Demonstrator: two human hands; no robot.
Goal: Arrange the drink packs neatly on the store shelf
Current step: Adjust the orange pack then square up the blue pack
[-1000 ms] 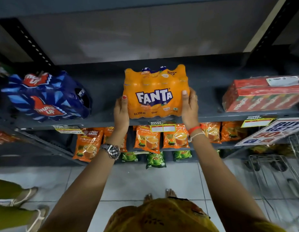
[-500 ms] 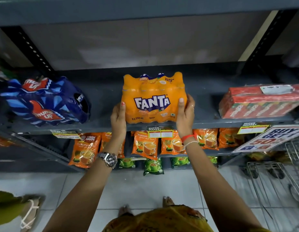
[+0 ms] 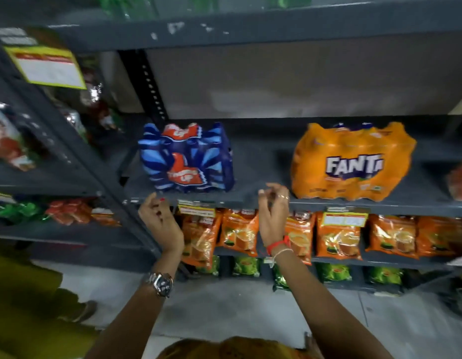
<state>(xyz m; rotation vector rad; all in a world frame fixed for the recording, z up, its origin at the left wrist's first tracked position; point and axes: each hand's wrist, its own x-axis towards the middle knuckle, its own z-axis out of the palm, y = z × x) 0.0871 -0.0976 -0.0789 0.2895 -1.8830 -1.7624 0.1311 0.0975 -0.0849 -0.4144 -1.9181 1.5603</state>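
The orange Fanta pack (image 3: 351, 161) stands alone on the grey shelf (image 3: 258, 161), right of centre. To its left a blue Thums Up pack (image 3: 188, 158) stands on the same shelf. My left hand (image 3: 160, 221) hovers at the shelf's front edge below the blue pack's left corner, fingers loosely curled and holding nothing. My right hand (image 3: 274, 211) is in the gap between the two packs at the shelf edge, fingers apart and empty. Neither hand touches a pack.
A red pack (image 3: 460, 180) shows at the right frame edge on the same shelf. Orange pouches (image 3: 240, 234) and green pouches (image 3: 246, 266) fill the lower shelves. A dark upright post (image 3: 95, 174) stands left of the blue pack. Another person's green clothing (image 3: 30, 301) is at lower left.
Both hands have let go of the Fanta pack and moved left toward the blue pack. The view has swung left, so the Fanta pack now sits at the right.
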